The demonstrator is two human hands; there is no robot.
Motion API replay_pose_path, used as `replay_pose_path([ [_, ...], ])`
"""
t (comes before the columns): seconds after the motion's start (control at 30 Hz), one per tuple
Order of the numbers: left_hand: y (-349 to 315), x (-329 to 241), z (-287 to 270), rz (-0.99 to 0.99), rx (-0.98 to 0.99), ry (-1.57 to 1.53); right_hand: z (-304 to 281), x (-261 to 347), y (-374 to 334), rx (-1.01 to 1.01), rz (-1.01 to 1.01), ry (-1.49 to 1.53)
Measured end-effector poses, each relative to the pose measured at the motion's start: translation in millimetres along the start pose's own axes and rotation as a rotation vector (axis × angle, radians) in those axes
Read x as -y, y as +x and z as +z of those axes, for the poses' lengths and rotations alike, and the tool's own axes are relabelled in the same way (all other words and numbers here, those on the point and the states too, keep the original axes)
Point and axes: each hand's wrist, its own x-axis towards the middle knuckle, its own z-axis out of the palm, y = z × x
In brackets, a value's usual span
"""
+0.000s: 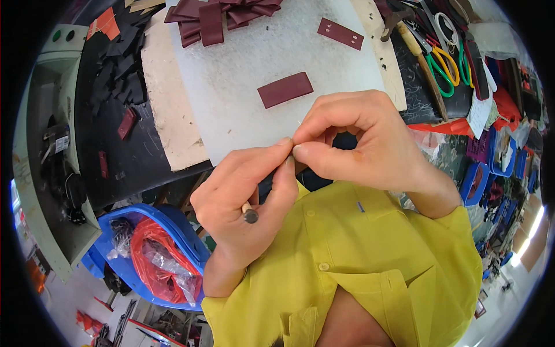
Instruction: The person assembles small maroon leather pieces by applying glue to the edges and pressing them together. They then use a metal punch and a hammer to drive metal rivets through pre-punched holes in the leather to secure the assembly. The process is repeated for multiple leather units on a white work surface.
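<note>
My left hand [245, 194] is closed, with a thin rod [249, 214] held in the palm; its dark round end sticks out near the thumb base. My right hand [364, 139] is closed in a pinch, its thumb and forefinger meeting the left fingertips. Whatever lies between the fingertips is too small or hidden to make out. Just beyond the hands, a folded maroon strip [285, 90] rests on the white board [231, 87]. Farther right lies a flat maroon piece [341, 33] with small cut-outs at its ends. A heap of maroon loops [211, 20] sits at the board's far left.
To the right are a wooden-handled hammer [413, 43] and scissors with green and yellow handles [442, 72]. Black scraps [118, 69] and small maroon pieces [127, 123] lie on the dark table at left. A blue bin [191, 234] with red plastic bags stands below the table edge.
</note>
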Motion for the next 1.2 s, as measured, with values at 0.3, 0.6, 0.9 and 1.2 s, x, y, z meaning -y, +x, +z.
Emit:
replay_pose_path([
  [0.3,-2,1,-1,-0.144,0.042,-0.119,-1,-2,-2,0.035,0.13,0.141],
  [0.6,-2,8,2,-0.17,0.053,-0.185,-3,-3,-1,0.027,0.168,0.178],
  [0.9,1,10,2,-0.45,0.071,-0.411,-6,-6,-2,0.015,0.114,0.029],
  [1.2,-1,9,4,-0.273,0.029,-0.184,-4,-4,-6,-0.087,-0.277,-0.429],
])
